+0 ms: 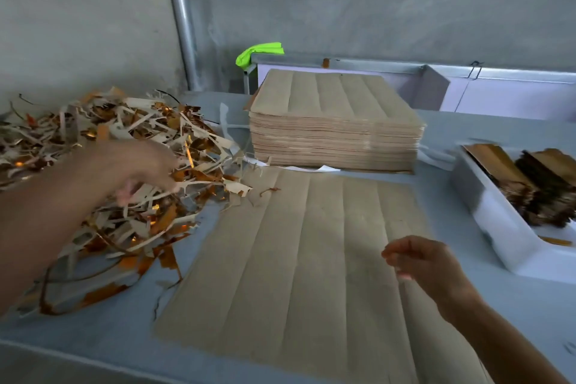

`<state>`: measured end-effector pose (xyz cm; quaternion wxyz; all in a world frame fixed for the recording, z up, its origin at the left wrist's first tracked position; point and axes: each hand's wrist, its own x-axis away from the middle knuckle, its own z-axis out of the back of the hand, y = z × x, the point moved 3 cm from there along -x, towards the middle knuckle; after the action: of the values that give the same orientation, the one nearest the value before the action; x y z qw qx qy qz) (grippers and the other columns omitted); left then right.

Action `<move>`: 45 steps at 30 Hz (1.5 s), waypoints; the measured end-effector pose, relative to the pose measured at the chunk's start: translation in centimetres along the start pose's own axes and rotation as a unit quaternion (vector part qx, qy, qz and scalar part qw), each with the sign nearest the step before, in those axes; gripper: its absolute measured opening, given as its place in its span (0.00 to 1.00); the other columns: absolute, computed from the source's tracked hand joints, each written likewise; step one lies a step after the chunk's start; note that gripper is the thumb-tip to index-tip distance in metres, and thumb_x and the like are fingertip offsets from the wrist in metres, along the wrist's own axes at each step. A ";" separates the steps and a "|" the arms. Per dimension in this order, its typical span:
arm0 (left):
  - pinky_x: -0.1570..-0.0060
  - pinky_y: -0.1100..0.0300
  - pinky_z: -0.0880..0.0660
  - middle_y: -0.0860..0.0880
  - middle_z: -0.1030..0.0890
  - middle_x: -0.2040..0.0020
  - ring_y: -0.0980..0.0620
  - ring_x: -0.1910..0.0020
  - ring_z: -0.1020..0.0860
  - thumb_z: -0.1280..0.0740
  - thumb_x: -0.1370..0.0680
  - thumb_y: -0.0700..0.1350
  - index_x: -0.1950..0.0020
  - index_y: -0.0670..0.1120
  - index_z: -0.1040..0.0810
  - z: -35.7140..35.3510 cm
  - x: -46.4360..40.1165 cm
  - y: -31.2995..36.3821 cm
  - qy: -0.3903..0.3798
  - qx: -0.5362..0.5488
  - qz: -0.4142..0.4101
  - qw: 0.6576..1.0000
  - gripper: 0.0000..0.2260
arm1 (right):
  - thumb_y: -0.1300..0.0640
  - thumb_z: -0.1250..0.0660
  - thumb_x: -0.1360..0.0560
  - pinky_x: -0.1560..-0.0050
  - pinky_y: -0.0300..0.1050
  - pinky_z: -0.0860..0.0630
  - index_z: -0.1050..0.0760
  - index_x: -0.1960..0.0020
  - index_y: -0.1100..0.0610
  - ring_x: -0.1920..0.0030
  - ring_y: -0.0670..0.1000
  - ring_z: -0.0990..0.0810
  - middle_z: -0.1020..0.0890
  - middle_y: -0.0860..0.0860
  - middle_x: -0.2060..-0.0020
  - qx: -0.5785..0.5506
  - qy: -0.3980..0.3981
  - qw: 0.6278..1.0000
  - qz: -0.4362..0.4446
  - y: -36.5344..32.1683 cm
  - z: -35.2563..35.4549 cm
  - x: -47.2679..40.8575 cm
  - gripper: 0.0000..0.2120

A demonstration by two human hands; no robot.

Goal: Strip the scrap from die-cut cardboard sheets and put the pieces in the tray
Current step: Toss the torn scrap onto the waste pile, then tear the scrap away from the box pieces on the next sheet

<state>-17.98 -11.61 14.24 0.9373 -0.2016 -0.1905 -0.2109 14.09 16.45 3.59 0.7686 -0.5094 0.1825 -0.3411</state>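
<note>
Where the left hand (131, 171) reaches over the scrap pile (118, 184), its blurred fingers appear to touch ragged white-and-gold strips; whether they grip any cannot be told. Centre: a plain brown die-cut sheet (311, 252), scored lengthwise, lies flat before the sheet stack (333, 131). Loosely curled right hand (420, 262) holds nothing. Rightward, the white tray (498, 227) contains gold-faced pieces (536, 184). No writing is legible.

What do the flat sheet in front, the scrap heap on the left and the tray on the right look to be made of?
Sheet: matte brown cardboard, judging by its dull face and pressed crease lines. Scrap heap: thin card strips, pale on one side, shiny gold or copper foil on the other. Tray: smooth white walls, probably plastic or coated board; hard to tell.
</note>
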 end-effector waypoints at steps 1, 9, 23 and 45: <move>0.56 0.57 0.22 0.47 0.24 0.40 0.49 0.50 0.20 0.34 0.23 0.52 0.33 0.49 0.28 0.0 0.1 1.0 0.066 -0.089 0.006 0.994 0.19 | 0.71 0.31 0.28 0.58 0.45 0.21 0.18 0.60 0.59 0.59 0.53 0.19 0.16 0.54 0.62 -0.002 0.001 1.000 -0.004 0.3 0.0 0.1 0.09; 0.48 0.53 0.26 0.47 0.26 0.40 0.49 0.43 0.27 0.40 0.20 0.51 0.36 0.51 0.28 -3.5 -2.7 12.3 0.339 -0.022 -0.207 0.917 0.14 | 0.66 0.31 0.27 0.54 0.46 0.20 0.18 0.62 0.53 0.59 0.49 0.18 0.16 0.48 0.63 0.041 0.025 0.999 0.002 1.4 -0.3 0.0 0.10; 0.28 0.44 0.49 0.44 0.39 0.27 0.43 0.28 0.40 0.48 0.20 0.60 0.28 0.50 0.35 -5.7 0.6 19.8 0.270 0.014 -0.168 0.948 0.23 | 0.64 0.40 0.25 0.48 0.52 0.26 0.28 0.45 0.64 0.49 0.62 0.23 0.20 0.61 0.50 0.246 0.076 0.963 -0.073 2.8 2.8 1.5 0.09; 0.55 0.55 0.25 0.43 0.23 0.54 0.47 0.55 0.25 0.39 0.21 0.46 0.49 0.41 0.24 -11.6 19.7 33.5 0.361 -0.085 -0.514 0.773 0.10 | 0.65 0.34 0.24 0.54 0.42 0.24 0.22 0.44 0.60 0.52 0.53 0.18 0.18 0.55 0.52 -0.127 0.091 0.979 -0.131 6.5 8.2 8.0 0.10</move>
<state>17.55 4.58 3.20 0.6681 -0.0610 0.1052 -0.7341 27.08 17.79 1.60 0.6264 -0.5892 0.2253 -0.4579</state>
